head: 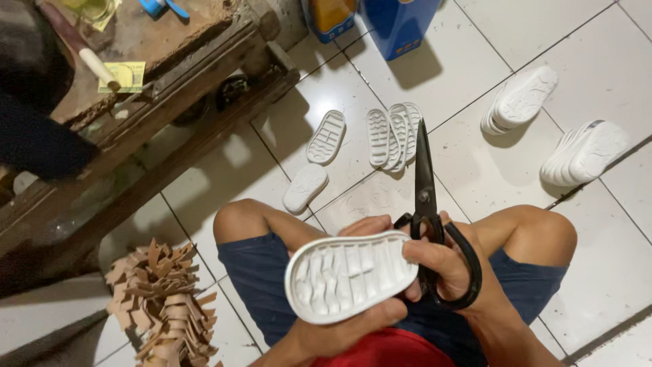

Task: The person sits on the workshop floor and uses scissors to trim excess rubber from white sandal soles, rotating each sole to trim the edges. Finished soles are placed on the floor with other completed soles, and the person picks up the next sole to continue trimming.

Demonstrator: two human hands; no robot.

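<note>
My left hand [353,326] grips a white ridged rubber sole [350,275] over my lap; my right hand [441,261] clasps black steel scissors [426,204] (blades shut, pointing away). Two loose soles [326,136] lie on glossy tiles [468,170], beside three stacks [394,136].

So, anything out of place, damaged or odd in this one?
Nothing looks damaged or spilled. The left hand holds a white shoe sole tread-up, and the right hand grips large black scissors. More white soles lie loose on the tiled floor, beside a rough heap of brown offcuts.
</note>
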